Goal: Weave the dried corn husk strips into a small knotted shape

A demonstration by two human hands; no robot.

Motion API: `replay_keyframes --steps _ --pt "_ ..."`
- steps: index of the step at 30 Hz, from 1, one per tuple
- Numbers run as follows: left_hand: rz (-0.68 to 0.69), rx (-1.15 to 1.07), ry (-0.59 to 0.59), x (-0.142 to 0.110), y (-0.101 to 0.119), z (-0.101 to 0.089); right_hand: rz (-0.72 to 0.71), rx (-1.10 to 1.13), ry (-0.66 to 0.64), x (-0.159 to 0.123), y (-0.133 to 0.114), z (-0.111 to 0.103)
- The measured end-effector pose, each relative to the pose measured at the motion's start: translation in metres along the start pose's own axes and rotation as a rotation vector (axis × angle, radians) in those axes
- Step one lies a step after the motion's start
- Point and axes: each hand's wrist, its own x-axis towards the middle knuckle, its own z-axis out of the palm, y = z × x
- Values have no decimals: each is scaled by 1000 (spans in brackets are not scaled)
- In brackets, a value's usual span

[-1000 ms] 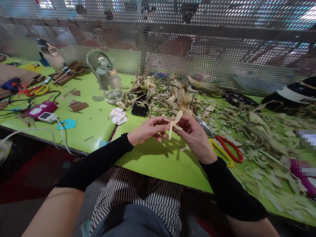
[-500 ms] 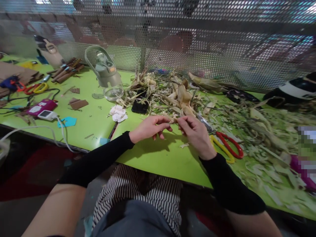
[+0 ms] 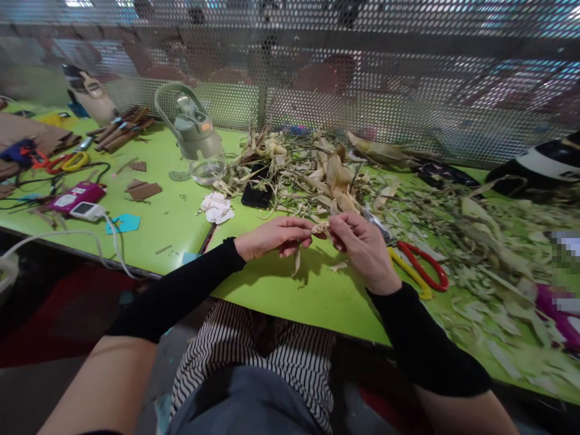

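Note:
Between my hands, just above the green table (image 3: 281, 290), is a small twisted piece of pale dry corn husk (image 3: 321, 228). My left hand (image 3: 275, 238) has its thumb and fingers pressed together at the husk's left end, and a thin strip hangs below those fingers. On the other side, my right hand (image 3: 365, 252) pinches the right end between thumb and forefinger. Scissors with red and yellow handles (image 3: 423, 267) lie right beside my right wrist, their blades partly covered by it. Behind my hands spreads a heap of dry corn husks (image 3: 336, 172).
A dark phone (image 3: 257, 194), a crumpled tissue (image 3: 217, 208) and a clear bottle with a grey-green lid (image 3: 198, 136) stand or lie left of the heap. Husk shreds (image 3: 475, 290) cover the right side. A magenta device (image 3: 79, 196) with cables lies far left. Perforated metal (image 3: 299, 78) borders the back.
My left fingers have closed in on the husk piece, and more of it shows between my hands. A loose strip now dangles beneath my left hand.

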Motion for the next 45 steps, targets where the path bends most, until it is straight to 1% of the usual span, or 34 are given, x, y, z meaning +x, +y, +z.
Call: replay_keyframes --steps 3,5,9,11,13,15,18,20,24,25,27,29,30,32,34,36,37,38,41,43,45 --pt "8 54 7 -2 0 0 -56 -86 -1 0 0 0" --pt "30 99 55 -3 0 1 -134 -217 -18 -1 1 2" --pt "129 172 270 0 -4 3 -296 -474 -44 -1 7 6" --pt "213 200 337 1 -7 3 -344 -546 -31 -1 11 7" --pt "304 231 340 1 -10 3 -370 -592 -25 -2 14 8" --pt "381 280 319 1 -13 3 -391 -616 -24 -4 14 9" --pt "430 326 300 1 -15 1 -411 -596 -28 -7 10 9" --pt "423 281 276 2 -14 -1 -368 -523 -31 -7 6 7" --pt "390 95 195 5 -12 -7 -133 -327 35 -2 4 1" --pt "380 60 167 5 -12 -8 -81 -280 34 0 5 1" --pt "359 31 105 7 -13 -10 -23 -189 -10 3 9 0" --pt "377 80 75 9 -17 -9 -21 -110 -50 5 13 2" --pt "418 134 83 10 -19 -9 -34 -80 -46 5 15 3" --pt "553 298 138 10 -24 -6 -60 -38 -11 4 16 4" --pt "738 507 208 9 -27 -5 -78 -9 22 2 15 4" --pt "921 698 255 6 -29 -5 -118 3 54 0 13 4" --pt "989 775 270 4 -29 -6 -144 5 69 -1 12 4" --pt "1039 840 280 2 -29 -7 -170 3 79 -2 12 4" --pt "1132 999 285 0 -30 -10 -239 -27 97 -3 13 4" --pt "1235 1087 295 0 -32 -11 -317 -60 84 -2 14 3" --pt "1336 1143 342 1 -33 -11 -408 -101 48 -2 14 3"
